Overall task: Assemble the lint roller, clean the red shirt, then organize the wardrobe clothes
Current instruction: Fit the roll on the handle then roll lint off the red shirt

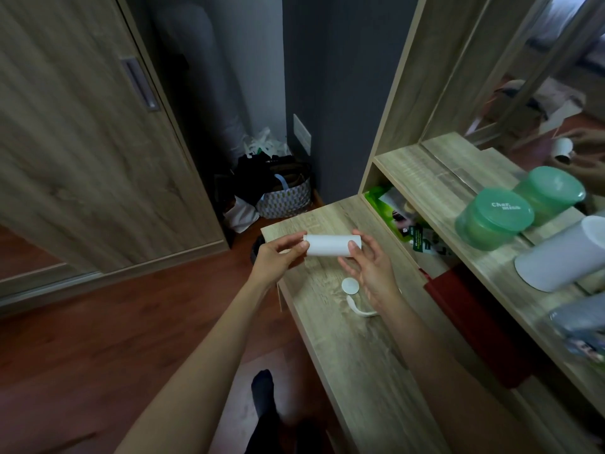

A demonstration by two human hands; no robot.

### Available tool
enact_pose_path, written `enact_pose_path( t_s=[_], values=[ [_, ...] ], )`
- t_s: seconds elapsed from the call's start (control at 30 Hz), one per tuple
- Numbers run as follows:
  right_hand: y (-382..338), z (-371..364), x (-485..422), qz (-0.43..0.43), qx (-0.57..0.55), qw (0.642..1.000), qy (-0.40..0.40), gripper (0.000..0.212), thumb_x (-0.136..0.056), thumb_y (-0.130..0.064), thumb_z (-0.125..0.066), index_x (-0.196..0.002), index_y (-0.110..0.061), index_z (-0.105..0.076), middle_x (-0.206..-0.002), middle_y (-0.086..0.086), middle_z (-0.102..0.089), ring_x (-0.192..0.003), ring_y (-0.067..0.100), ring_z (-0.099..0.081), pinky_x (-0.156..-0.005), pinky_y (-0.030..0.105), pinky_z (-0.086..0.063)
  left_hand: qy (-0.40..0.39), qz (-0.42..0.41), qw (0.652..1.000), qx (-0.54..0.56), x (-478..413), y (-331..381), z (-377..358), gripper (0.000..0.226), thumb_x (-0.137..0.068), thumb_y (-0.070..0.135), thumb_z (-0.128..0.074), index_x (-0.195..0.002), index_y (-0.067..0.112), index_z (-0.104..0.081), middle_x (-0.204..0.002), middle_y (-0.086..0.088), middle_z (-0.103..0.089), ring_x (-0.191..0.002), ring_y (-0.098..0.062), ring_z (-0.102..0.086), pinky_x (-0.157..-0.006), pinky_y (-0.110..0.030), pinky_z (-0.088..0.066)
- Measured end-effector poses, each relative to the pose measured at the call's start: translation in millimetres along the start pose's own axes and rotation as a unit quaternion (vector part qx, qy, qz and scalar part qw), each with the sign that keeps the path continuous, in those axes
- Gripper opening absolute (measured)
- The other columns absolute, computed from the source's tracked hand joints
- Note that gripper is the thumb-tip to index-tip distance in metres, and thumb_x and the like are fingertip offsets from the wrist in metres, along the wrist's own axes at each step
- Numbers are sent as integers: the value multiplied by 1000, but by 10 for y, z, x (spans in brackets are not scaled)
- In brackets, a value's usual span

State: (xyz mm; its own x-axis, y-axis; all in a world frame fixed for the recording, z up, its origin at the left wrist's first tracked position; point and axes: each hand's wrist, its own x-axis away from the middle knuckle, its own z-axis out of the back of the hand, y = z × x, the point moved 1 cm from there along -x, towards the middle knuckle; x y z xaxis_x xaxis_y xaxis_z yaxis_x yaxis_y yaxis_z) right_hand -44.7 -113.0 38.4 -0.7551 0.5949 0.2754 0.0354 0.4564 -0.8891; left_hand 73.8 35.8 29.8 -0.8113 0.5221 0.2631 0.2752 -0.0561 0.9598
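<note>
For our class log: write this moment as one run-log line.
left hand, right hand: hold white roll | handle: on desk

The 2 bare forearms reach forward and converge. The left hand (276, 258) pinches 1 end of the white roll (330, 245) between thumb and fingers. The right hand (371, 270) grips the other end, thumb pressed on its near side.
</note>
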Motion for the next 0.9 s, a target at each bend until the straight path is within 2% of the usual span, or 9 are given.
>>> enact_pose_path(
  t_s=[0.17, 0.27, 0.47, 0.57, 0.67, 0.73, 0.9],
  values=[
    [-7, 21, 18, 1, -11, 1000, -7, 34, -91, -9, -60, -124, -10, -54, -117, 1, -58, -111, 19, -59, -81, 27, -57, -24, 0, 1000, -15, -34, 39, 48, 33, -87, 5, -67, -119, -2, -64, -109, -7, -68, -76, 0, -66, -71, -13, -54],
    [-4, 19, 25, 1, -7, 1000, -18, 32, -91, -9, -59, -122, -12, -54, -119, 1, -57, -113, 20, -58, -83, 28, -57, -36, 0, 999, -32, -41, 39, 60, 33, -87, 6, -67, -119, -2, -64, -113, -7, -67, -84, -3, -65, -75, -14, -55],
    [61, 4, 29, -1, -32, 999, 3, 30, -91, -7, -59, -120, -12, -54, -118, 4, -59, -115, 24, -58, -83, 28, -57, -3, -13, 1000, -25, -27, 2, -24, 33, -89, 5, -64, -121, -3, -62, -120, -13, -64, -88, -6, -64, -73, -13, -54],
    [87, 22, 29, -2, -33, 999, 6, 28, -91, -7, -58, -118, -13, -54, -116, 4, -60, -114, 24, -58, -83, 28, -57, -9, 2, 1000, -11, -4, -26, -47, 32, -89, 8, -64, -120, 2, -64, -122, -15, -64, -86, -9, -67, -74, -16, -57],
    [89, 37, 12, -3, -35, 999, 6, 27, -90, -7, -60, -116, -15, -56, -117, 3, -60, -113, 22, -59, -82, 27, -57, -36, 52, 996, 57, 42, -5, -76, 32, -91, 13, -63, -123, 11, -62, -110, -16, -68, -76, -17, -73, -71, -22, -59],
    [93, 40, -1, -3, -30, 1000, 0, 28, -90, -9, -61, -117, -15, -57, -118, 3, -60, -112, 20, -60, -83, 28, -56, -47, 58, 994, 75, 60, 10, -100, 35, -90, 15, -64, -125, 14, -61, -104, -14, -70, -77, -19, -74, -72, -24, -60],
    [78, 55, -72, -16, 50, 998, -36, 31, -90, -21, -62, -120, -24, -58, -120, 0, -62, -111, 19, -62, -86, 34, -56, -26, 60, 991, 113, 66, 26, -110, 31, -89, 11, -65, -121, 12, -62, -100, -14, -70, -73, -21, -73, -74, -27, -60]
  ],
)
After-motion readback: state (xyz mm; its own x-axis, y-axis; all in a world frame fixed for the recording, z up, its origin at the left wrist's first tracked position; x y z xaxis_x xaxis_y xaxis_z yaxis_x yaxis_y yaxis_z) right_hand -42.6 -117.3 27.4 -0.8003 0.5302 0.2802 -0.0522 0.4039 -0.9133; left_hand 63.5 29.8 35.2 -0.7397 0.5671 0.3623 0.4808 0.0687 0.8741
